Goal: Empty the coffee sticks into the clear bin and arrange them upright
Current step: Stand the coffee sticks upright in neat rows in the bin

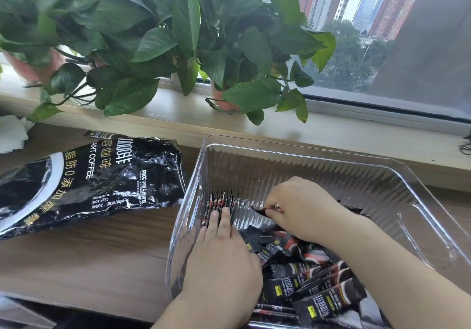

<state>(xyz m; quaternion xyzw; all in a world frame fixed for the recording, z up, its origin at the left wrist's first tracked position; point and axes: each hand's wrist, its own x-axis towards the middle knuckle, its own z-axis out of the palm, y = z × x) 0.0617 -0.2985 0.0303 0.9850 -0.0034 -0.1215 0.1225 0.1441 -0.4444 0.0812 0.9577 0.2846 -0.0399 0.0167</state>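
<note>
A clear ribbed plastic bin (293, 150) stands on the wooden desk. Several black coffee sticks stand upright in a row (219, 201) against the bin's left wall. My left hand (224, 249) lies inside the bin, its straight fingers pressing on that row. My right hand (300, 209) is further right in the bin and pinches one black-and-red stick (260, 209) just beside the row. A loose heap of sticks (313, 290) lies flat in the near part of the bin. The black coffee bag (84, 183) lies crumpled on the desk to the left.
Potted green plants (158, 38) hang over the wooden windowsill (178, 117) behind the bin. A white crumpled thing (11, 132) sits at the far left edge. The desk's front edge (76, 303) runs below the bag.
</note>
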